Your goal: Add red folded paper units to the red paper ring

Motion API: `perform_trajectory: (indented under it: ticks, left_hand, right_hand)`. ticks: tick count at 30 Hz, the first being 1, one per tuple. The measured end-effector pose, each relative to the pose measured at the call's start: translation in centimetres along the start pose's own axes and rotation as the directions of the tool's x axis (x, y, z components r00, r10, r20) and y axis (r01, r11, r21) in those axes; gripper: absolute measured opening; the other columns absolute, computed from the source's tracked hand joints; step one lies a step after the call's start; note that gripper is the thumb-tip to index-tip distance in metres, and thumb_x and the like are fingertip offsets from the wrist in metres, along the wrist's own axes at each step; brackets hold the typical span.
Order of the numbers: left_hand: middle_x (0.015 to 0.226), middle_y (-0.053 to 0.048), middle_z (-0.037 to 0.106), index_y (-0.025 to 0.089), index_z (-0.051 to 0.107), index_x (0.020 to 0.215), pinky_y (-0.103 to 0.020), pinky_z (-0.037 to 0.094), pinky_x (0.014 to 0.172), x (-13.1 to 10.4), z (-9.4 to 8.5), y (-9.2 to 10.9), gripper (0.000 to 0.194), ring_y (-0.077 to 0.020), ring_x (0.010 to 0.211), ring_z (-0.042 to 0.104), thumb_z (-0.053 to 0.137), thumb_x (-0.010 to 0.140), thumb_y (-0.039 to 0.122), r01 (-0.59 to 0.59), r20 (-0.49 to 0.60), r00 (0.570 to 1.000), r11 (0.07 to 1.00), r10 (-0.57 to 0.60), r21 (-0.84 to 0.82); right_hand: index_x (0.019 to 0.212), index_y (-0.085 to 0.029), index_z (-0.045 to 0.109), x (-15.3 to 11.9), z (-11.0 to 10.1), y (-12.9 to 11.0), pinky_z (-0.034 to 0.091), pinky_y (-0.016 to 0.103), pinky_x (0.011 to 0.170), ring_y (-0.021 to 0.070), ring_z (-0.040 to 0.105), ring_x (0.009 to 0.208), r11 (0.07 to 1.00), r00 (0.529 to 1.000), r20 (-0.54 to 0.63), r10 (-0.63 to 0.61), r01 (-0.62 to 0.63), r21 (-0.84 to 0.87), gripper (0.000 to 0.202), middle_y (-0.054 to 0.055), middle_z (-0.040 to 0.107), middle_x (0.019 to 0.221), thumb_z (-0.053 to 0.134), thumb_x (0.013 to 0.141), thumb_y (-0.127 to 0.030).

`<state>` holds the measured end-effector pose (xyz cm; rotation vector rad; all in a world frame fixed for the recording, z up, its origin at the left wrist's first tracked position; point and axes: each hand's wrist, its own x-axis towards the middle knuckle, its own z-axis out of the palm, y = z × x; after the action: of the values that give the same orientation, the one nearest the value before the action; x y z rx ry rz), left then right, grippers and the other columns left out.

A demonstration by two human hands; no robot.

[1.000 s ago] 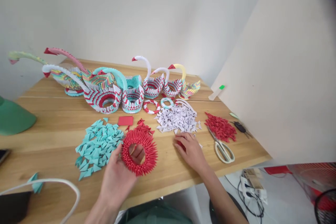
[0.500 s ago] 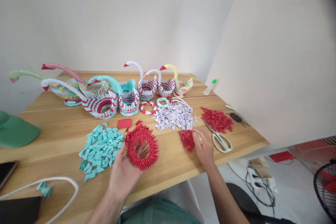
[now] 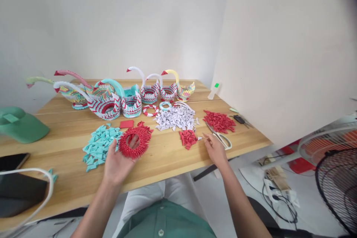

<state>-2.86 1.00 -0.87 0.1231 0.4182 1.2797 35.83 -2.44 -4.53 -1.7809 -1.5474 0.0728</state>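
Note:
My left hand point(image 3: 118, 166) holds up a spiky ring point(image 3: 135, 152) made of folded red paper pieces, its fingers under and behind it. Some fingers show through the ring's hole. My right hand point(image 3: 216, 150) is over the table by the scissors point(image 3: 224, 140), fingers stretched out and slightly apart, with nothing visible in them. Just left of its fingertips is a small white paper piece point(image 3: 199, 138), beside a small pile of red paper triangles point(image 3: 187, 139). Behind the ring lie more red pieces point(image 3: 145, 128). Turquoise paper triangles point(image 3: 97, 145) are heaped left of my left hand.
White triangles point(image 3: 176, 117) and a larger red heap point(image 3: 219, 121) lie mid-table. Several paper swans point(image 3: 131, 104) stand at the back, near a red-and-white ring point(image 3: 150, 110). A green cap point(image 3: 25, 126), a phone point(image 3: 12, 161) and a white cable point(image 3: 51, 189) are left; a fan point(image 3: 338, 182) stands right.
The view has shifted, with the table lower and further away. My right hand has drawn back to the right from the small red pile, its fingers straighter. My left hand still holds the ring.

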Motion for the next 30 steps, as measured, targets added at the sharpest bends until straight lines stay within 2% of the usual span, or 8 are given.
perform_trajectory:
  ticks: [5, 9, 18, 21, 24, 26, 28, 30]
  left_hand:
    - [0.117, -0.019, 0.070, 0.013, 0.068, 0.111, -0.051, 0.056, 0.094, 0.1, 0.2, -0.1, 0.041, -0.0297, 0.109, 0.068, 0.039, 0.101, 0.040, -0.019, -0.064, 0.998, 1.000, 0.020, 0.025]
    - [0.119, -0.020, 0.069, 0.012, 0.068, 0.114, -0.050, 0.056, 0.094, 0.4, 0.1, -0.2, 0.040, -0.0311, 0.111, 0.067, 0.043, 0.099, 0.040, -0.023, -0.106, 0.994, 1.000, 0.025, 0.021]
    - [0.116, -0.019, 0.072, 0.013, 0.072, 0.107, -0.045, 0.059, 0.089, 0.6, 0.3, 0.3, 0.048, -0.0273, 0.105, 0.070, 0.030, 0.103, 0.036, -0.013, -0.169, 0.986, 0.999, 0.008, -0.033]
    - [0.114, -0.017, 0.073, 0.014, 0.074, 0.102, -0.043, 0.059, 0.089, 0.7, 0.2, 0.3, 0.049, -0.0262, 0.104, 0.071, 0.030, 0.103, 0.037, -0.014, -0.202, 0.979, 0.998, 0.001, -0.062]
    - [0.111, -0.016, 0.074, 0.014, 0.076, 0.100, -0.042, 0.058, 0.090, 0.8, -0.1, 0.4, 0.052, -0.0260, 0.104, 0.071, 0.029, 0.103, 0.037, 0.015, -0.202, 0.979, 0.995, -0.034, -0.097]
    - [0.112, -0.016, 0.074, 0.014, 0.076, 0.101, -0.041, 0.057, 0.092, 0.8, -0.5, 0.5, 0.053, -0.0259, 0.105, 0.071, 0.028, 0.103, 0.036, 0.038, -0.161, 0.985, 0.993, -0.056, -0.114]
    - [0.115, -0.016, 0.073, 0.013, 0.076, 0.105, -0.040, 0.057, 0.094, 0.7, -1.0, 0.5, 0.053, -0.0258, 0.107, 0.070, 0.028, 0.103, 0.035, 0.056, -0.099, 0.993, 0.991, -0.068, -0.118]
    - [0.119, -0.017, 0.071, 0.011, 0.075, 0.110, -0.040, 0.055, 0.098, 0.6, -1.4, 0.5, 0.050, -0.0262, 0.111, 0.069, 0.030, 0.103, 0.034, 0.056, -0.043, 0.997, 0.992, -0.061, -0.117]
  right_hand:
    - [0.111, -0.023, 0.070, 0.9, 0.1, 0.0, 0.048, 0.045, 0.097, 0.0263, 0.064, 0.107, 0.992, 0.985, 0.116, -0.125, 0.127, -0.014, 0.031, 0.008, 0.072, 0.113, 0.050, 0.088, -0.028]
    - [0.107, -0.024, 0.072, 1.5, 0.4, 0.0, 0.048, 0.043, 0.094, 0.0258, 0.064, 0.103, 0.981, 0.970, 0.153, -0.192, 0.195, -0.008, 0.030, 0.007, 0.073, 0.109, 0.048, 0.091, -0.025]
    - [0.091, -0.022, 0.072, 3.8, 0.2, 0.3, 0.051, 0.042, 0.078, 0.0272, 0.066, 0.084, 0.989, 0.985, 0.101, -0.142, 0.144, -0.010, 0.032, 0.011, 0.071, 0.090, 0.044, 0.094, -0.037]
    - [0.098, -0.020, 0.070, 4.7, 0.3, -1.6, 0.052, 0.039, 0.079, 0.0262, 0.068, 0.090, 0.993, 0.988, 0.098, -0.116, 0.113, 0.037, 0.031, 0.011, 0.072, 0.097, 0.045, 0.096, -0.039]
    - [0.100, -0.024, 0.070, 4.9, 1.5, -4.9, 0.053, 0.033, 0.079, 0.0215, 0.069, 0.091, 0.985, 0.968, 0.196, -0.153, 0.133, 0.113, 0.026, 0.006, 0.074, 0.100, 0.048, 0.097, -0.038]
    - [0.099, -0.026, 0.070, 5.1, 2.7, -7.0, 0.054, 0.030, 0.079, 0.0189, 0.069, 0.089, 0.973, 0.936, 0.285, -0.208, 0.168, 0.157, 0.021, 0.002, 0.074, 0.096, 0.051, 0.096, -0.035]
    - [0.105, -0.026, 0.070, 5.7, 3.8, -8.6, 0.053, 0.031, 0.085, 0.0190, 0.068, 0.096, 0.946, 0.872, 0.375, -0.316, 0.259, 0.195, 0.021, 0.003, 0.074, 0.104, 0.050, 0.097, -0.030]
    - [0.115, -0.024, 0.067, 7.1, 4.8, -9.6, 0.051, 0.037, 0.094, 0.0213, 0.065, 0.108, 0.913, 0.829, 0.383, -0.407, 0.368, 0.174, 0.026, 0.007, 0.071, 0.114, 0.047, 0.098, -0.026]
